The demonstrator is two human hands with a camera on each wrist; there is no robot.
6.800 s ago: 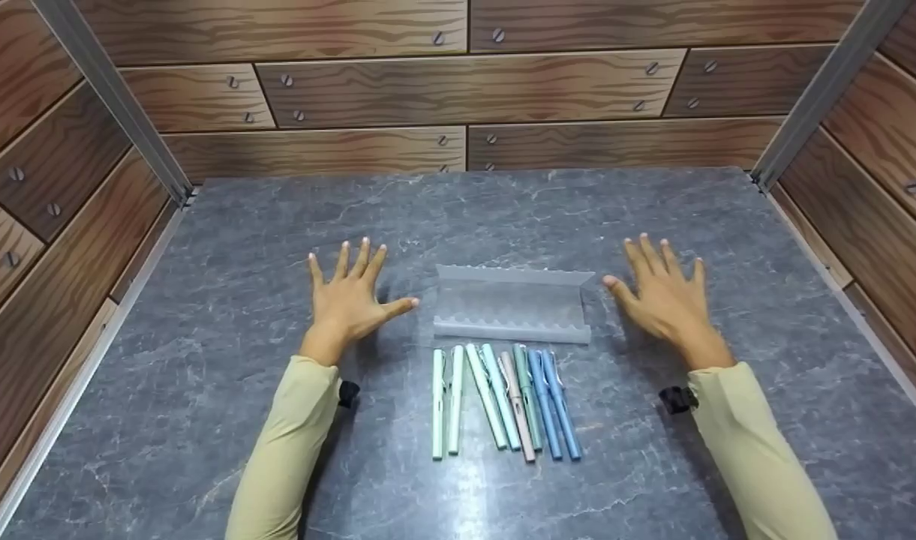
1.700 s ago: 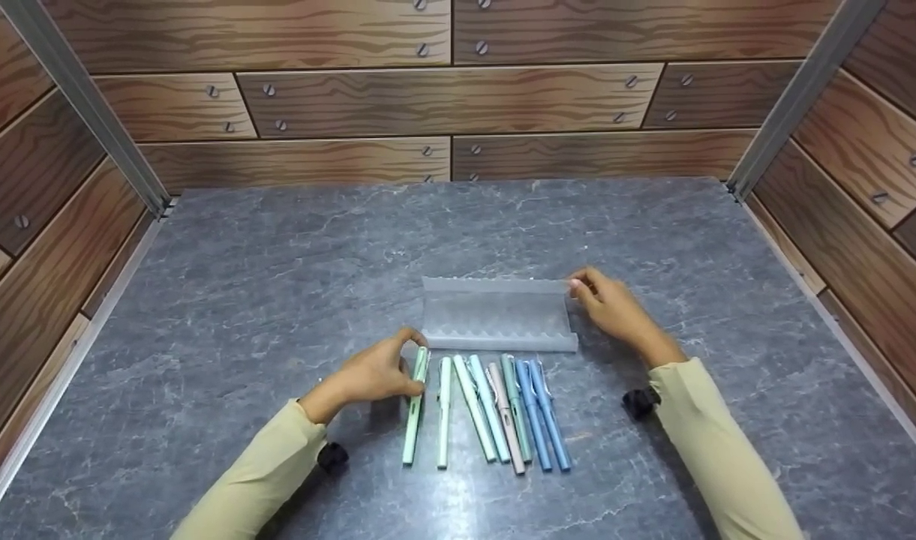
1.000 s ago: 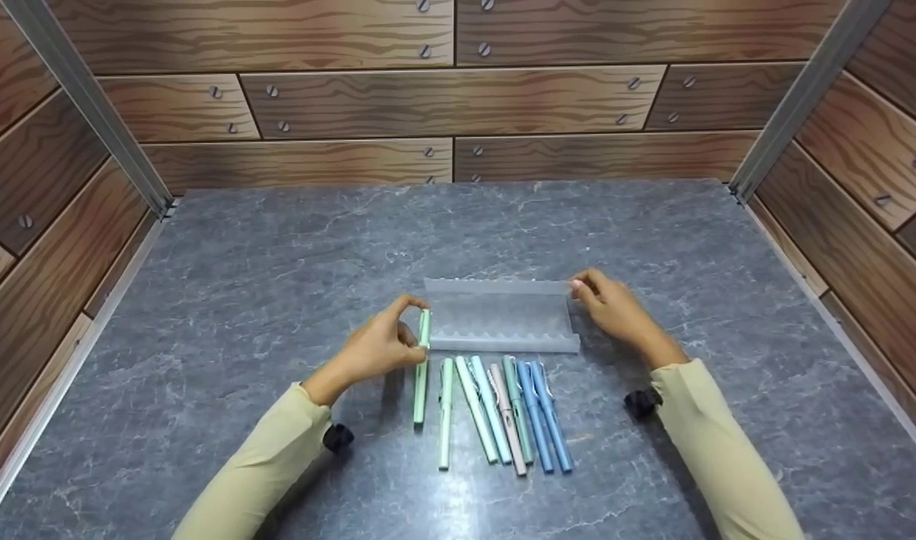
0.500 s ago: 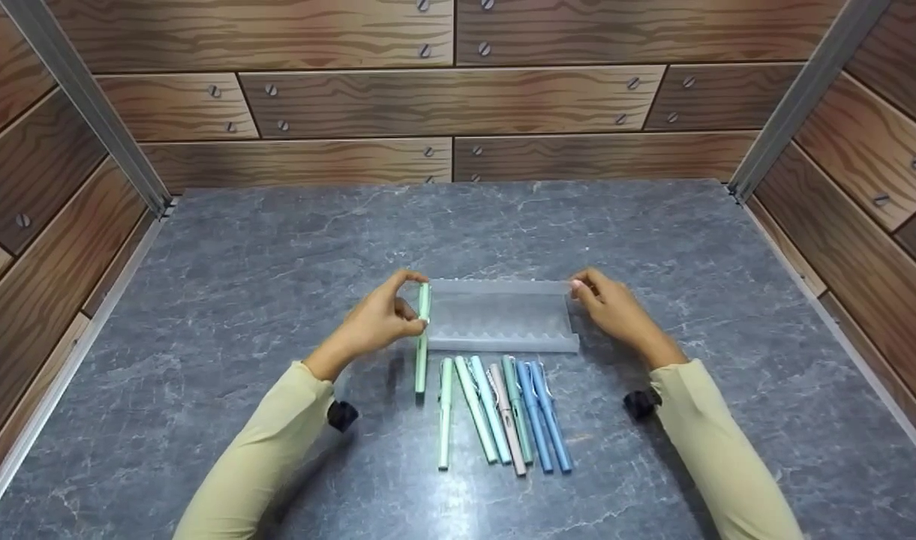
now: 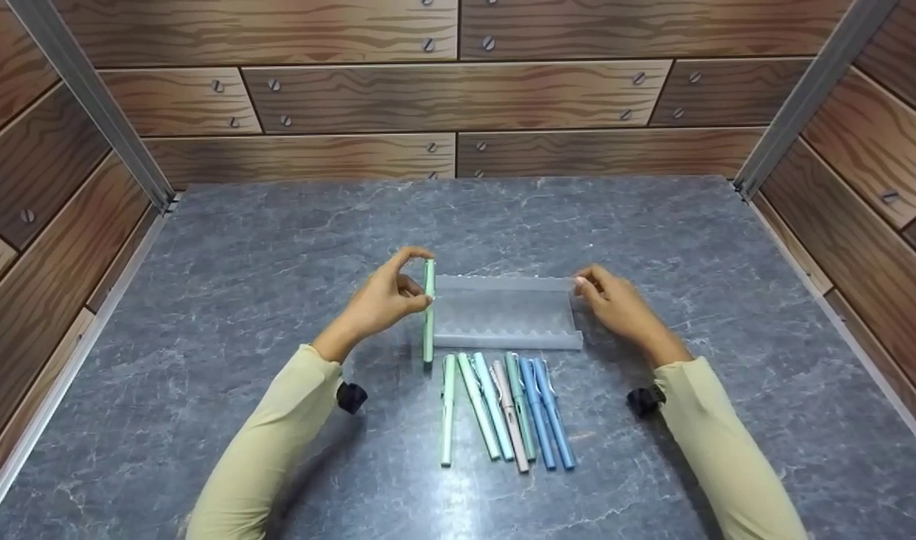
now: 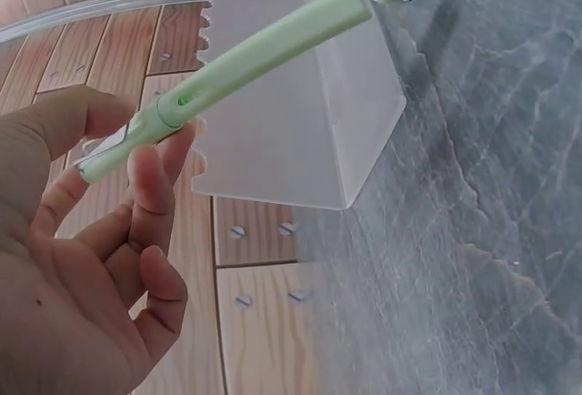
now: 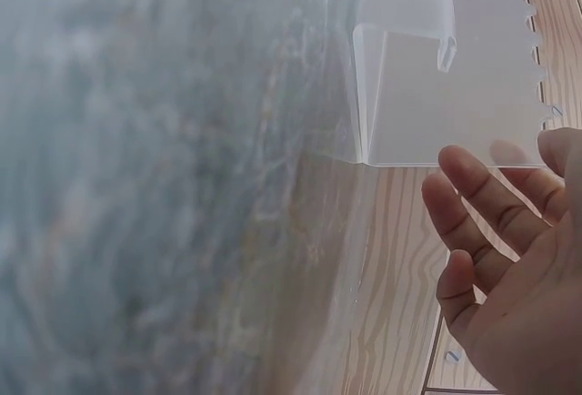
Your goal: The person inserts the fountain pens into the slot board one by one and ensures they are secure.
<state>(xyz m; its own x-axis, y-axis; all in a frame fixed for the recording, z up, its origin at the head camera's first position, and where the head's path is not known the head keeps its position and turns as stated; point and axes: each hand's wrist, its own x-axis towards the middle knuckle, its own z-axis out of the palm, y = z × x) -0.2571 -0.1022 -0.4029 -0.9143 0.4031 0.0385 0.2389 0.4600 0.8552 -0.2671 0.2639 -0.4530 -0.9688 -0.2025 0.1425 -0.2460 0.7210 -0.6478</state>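
My left hand (image 5: 386, 296) pinches a light green pen (image 5: 429, 330) near its clip end, between thumb and fingers. The pen is raised off the table at the left end of a translucent plastic pen holder (image 5: 503, 306). In the left wrist view the pen (image 6: 264, 54) slants across the holder's notched back panel (image 6: 264, 140). At the holder's far right corner, my right hand (image 5: 619, 307) pinches the back panel's edge. The right wrist view has one finger showing through the plastic panel (image 7: 427, 113), the thumb on its near side.
In front of the holder lie several pens: pale green ones (image 5: 448, 409), a pinkish-grey one (image 5: 509, 416), a dark green one (image 5: 521, 405) and blue ones (image 5: 554, 412). All rest on the grey marbled tabletop (image 5: 292, 225), enclosed by wood-patterned walls (image 5: 458, 94).
Both hands lay spread open at first. The left hand took the leftmost pen, lifted it and carried it away from me to the holder's left end. The right hand took the holder's corner and stays there.
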